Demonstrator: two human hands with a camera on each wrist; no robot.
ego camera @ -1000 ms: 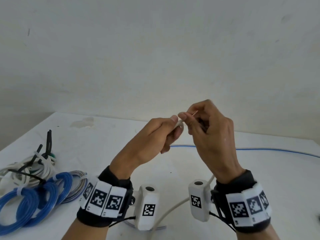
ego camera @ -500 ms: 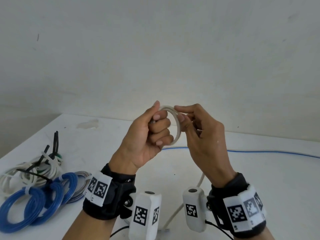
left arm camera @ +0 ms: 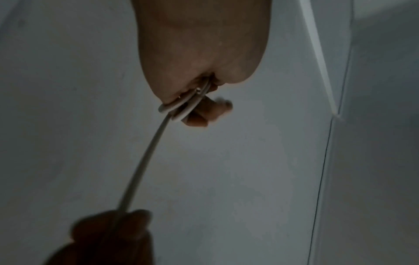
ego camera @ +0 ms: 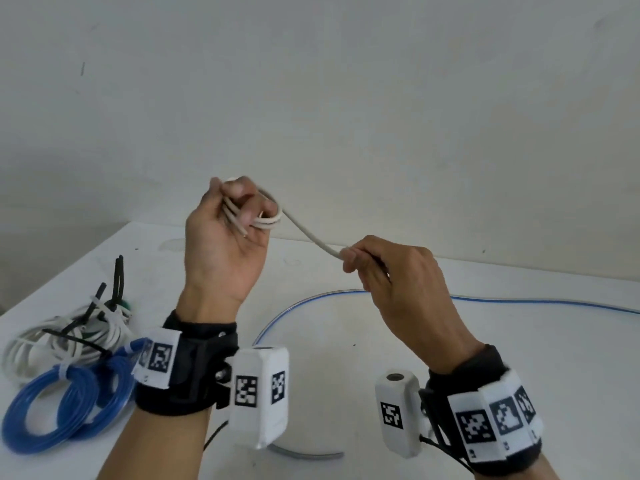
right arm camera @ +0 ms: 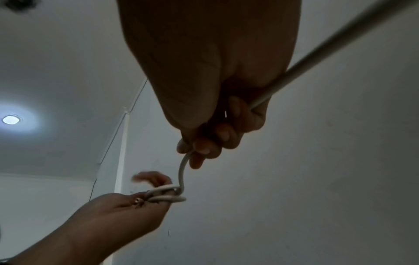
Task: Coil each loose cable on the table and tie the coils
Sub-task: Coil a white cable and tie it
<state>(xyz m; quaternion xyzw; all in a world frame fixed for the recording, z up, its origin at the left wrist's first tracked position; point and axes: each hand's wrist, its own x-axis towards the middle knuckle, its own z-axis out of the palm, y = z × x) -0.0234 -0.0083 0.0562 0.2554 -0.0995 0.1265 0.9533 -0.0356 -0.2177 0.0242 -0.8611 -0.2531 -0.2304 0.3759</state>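
Observation:
My left hand [ego camera: 239, 213] is raised above the table and holds a small coil of white cable [ego camera: 266, 221] wound round its curled fingers, with the cut end poking out over the palm. From the coil the white cable [ego camera: 311, 237] runs down and right into my right hand [ego camera: 360, 263], which grips it in a fist. The left wrist view has the coil [left arm camera: 181, 107] at the fingertips and the strand [left arm camera: 145, 161] leading to the right hand [left arm camera: 127, 220]. The right wrist view has the cable [right arm camera: 182, 168] leaving my fist toward the coil [right arm camera: 167, 194].
A loose blue cable [ego camera: 519, 301] curves across the white table [ego camera: 554, 358] behind my hands. At the left lie tied coils: blue ones [ego camera: 62, 410] and white ones [ego camera: 52, 341] with black and white ties. A white cable piece [ego camera: 308, 455] lies near the front edge.
My hands have parted: the left hand rose with more loops wound on its fingers, and the right hand slid down and right along the cable, which stretches between them.

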